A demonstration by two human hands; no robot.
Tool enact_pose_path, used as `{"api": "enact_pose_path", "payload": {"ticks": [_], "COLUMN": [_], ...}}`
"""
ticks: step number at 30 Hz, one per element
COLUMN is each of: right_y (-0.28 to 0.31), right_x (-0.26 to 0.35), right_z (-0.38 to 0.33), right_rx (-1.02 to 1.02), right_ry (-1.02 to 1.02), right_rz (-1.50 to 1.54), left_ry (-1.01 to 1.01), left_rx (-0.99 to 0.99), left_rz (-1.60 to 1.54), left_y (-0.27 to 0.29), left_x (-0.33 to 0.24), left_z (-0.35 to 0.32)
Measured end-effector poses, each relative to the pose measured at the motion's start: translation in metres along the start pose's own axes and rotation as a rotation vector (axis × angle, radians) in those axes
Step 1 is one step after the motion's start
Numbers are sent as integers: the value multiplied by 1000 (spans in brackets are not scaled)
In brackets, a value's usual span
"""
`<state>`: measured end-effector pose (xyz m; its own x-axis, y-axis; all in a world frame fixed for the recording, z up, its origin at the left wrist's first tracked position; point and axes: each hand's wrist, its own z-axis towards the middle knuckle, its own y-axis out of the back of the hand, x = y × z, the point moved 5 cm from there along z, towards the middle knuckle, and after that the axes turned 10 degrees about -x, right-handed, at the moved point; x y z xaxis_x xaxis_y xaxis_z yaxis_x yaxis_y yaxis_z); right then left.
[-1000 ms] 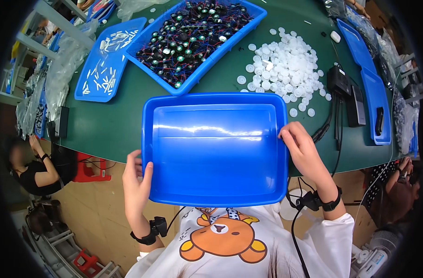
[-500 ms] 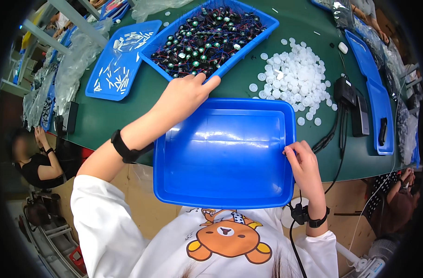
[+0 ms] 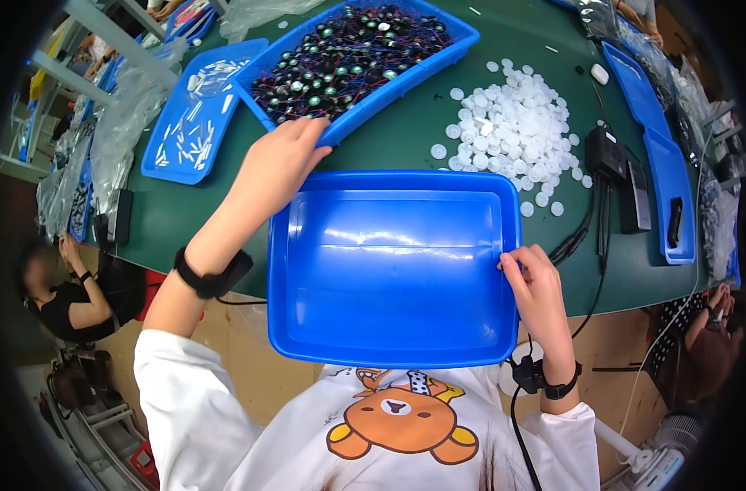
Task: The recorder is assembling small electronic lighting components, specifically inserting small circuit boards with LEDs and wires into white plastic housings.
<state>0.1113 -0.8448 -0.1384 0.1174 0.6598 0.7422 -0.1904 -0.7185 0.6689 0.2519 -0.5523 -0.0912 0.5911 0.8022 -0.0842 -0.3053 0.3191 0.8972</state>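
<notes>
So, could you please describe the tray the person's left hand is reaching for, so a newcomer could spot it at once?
Start at the green table and the big empty blue plastic tray at its near edge, gripped by the right hand. Just beyond it, at the left hand, lies another blue tray. It alone is heaped with small dark round parts with thin wires.
</notes>
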Motion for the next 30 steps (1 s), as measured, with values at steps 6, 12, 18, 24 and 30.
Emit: {"api": "enact_pose_path", "payload": {"ticks": [6,12,18,24,30], "right_y": [10,16,37,54,59], "right_x": [-11,-14,-15,-35,-48], "right_z": [-5,-15,-39,-36,12], "right_rx": [117,194,139,239,139], "right_ry": [-26,-24,-145,-176,-78], "right_rz": [36,90,-36,-198,-133], "left_ry": [356,854,1042,1024,965], "left_rx": [-14,-10,-2,51,-47], "left_rz": [-56,-444,-588,-742,-720], "left_y": [30,4,2,-9,-36], "left_x": [-17,-21,-51,-72,-60], "left_z": [-57,-145,-161,-146,-106]}}
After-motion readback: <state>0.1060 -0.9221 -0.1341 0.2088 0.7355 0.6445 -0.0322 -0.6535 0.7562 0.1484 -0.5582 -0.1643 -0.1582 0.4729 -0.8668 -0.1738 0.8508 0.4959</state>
